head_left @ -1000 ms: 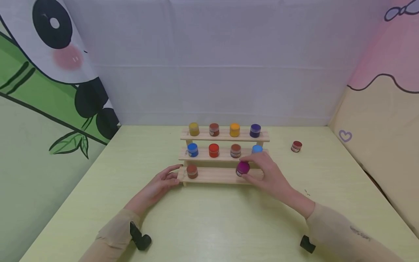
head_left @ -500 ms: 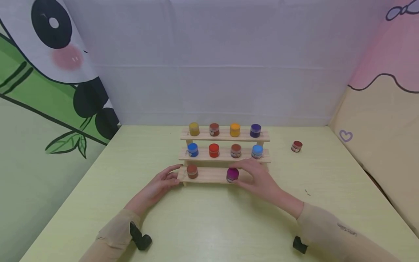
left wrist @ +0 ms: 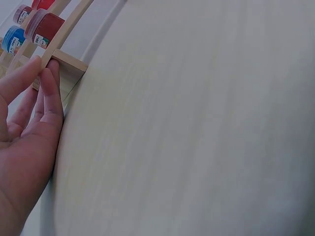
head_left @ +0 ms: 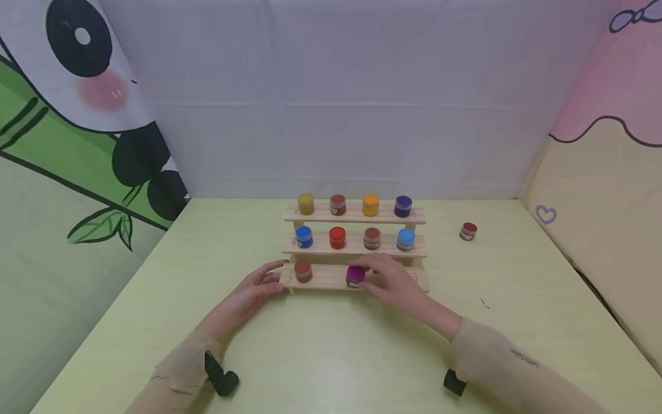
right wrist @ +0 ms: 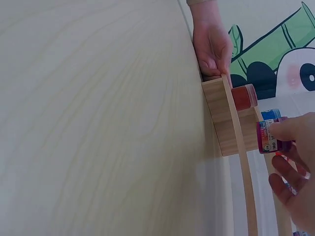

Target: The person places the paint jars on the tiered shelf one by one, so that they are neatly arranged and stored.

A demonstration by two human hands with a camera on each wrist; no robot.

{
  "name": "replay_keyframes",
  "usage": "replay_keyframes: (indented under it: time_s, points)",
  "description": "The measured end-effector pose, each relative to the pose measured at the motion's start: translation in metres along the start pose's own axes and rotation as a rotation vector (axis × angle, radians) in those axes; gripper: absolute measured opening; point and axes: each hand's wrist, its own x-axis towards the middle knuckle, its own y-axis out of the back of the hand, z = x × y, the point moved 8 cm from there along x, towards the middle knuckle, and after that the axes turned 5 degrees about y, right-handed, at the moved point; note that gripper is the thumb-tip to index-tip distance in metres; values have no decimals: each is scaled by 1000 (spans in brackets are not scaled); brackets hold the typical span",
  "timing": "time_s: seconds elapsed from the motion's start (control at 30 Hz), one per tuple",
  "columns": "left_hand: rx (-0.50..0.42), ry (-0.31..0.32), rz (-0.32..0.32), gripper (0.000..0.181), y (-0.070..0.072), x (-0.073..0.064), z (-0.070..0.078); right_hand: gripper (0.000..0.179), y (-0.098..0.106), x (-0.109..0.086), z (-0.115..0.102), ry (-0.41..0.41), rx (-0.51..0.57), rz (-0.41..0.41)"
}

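Observation:
A three-tier wooden rack (head_left: 327,279) stands on the table. At its left end my left hand (head_left: 257,292) grips the bottom tier, thumb in front and fingers behind, as the left wrist view shows. My right hand (head_left: 397,283) pinches a small purple paint jar (head_left: 355,278) between thumb and fingers, close over the middle of the bottom tier. In the right wrist view, a gap shows between that jar (right wrist: 268,136) and the shelf's edge. One reddish-brown paint jar (head_left: 303,271) sits at the left of the bottom tier.
The middle tier holds several paint jars, among them a red one (head_left: 338,238) and a light blue one (head_left: 405,240). Several more, including a yellow-orange jar (head_left: 370,205), line the top tier. A dark red jar (head_left: 468,231) stands on the table (head_left: 331,356) to the rack's right.
My right hand has carried the purple jar leftward along the bottom tier and slightly lower, uncovering the light blue jar. The left hand has stayed at the rack's end.

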Motion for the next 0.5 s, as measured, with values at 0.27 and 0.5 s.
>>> replay_keyframes:
  time_s: [0.27,0.5]
  points:
    - [7,-2,5,66,-1,0,0,40,-12,8,5,-3,5,-15]
    - [12,-8,-3,66,0,0,0,41,-23,14,5,-23,5,-33]
